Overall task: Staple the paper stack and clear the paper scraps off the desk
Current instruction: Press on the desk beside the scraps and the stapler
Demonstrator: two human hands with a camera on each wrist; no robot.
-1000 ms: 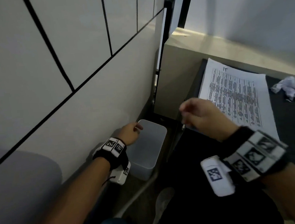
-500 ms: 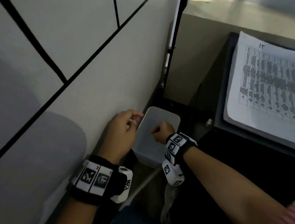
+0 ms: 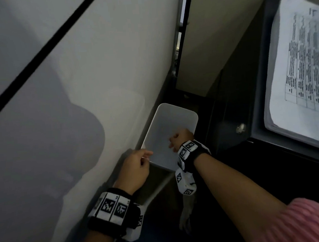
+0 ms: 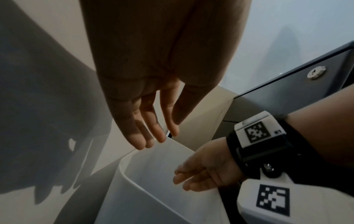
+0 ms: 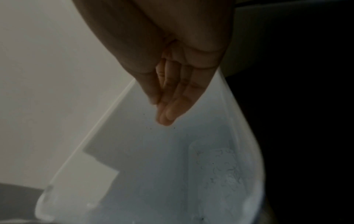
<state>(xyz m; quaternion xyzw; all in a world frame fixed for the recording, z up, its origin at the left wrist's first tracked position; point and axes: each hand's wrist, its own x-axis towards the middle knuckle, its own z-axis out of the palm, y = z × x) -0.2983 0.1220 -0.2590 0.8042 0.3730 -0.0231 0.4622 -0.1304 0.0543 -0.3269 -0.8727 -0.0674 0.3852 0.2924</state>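
A white plastic bin [image 3: 173, 117] stands on the floor against the wall, below the desk. My right hand [image 3: 173, 143] hangs over its opening; in the right wrist view its fingers [image 5: 172, 106] are straight, pressed together and point down into the bin [image 5: 145, 166], holding nothing. My left hand [image 3: 146, 157] hovers at the bin's near left rim [image 4: 124, 163] with relaxed, nearly straight fingers [image 4: 151, 133], also holding nothing. I cannot tell if it touches the rim. The printed paper stack [image 3: 303, 61] lies on the dark desk at the upper right. No scrap shows in the bin.
A pale wall [image 3: 76, 89] with black lines runs along the left, close behind the bin. The desk's dark front with a round lock [image 3: 240, 128] stands right of the bin. A beige side panel [image 3: 215, 40] rises behind it. A shoe [image 3: 187, 214] is below my right wrist.
My right hand came down from the desk edge to over the bin and its curled fingers have straightened. The left hand stayed at the bin's rim. The view swung down and left.
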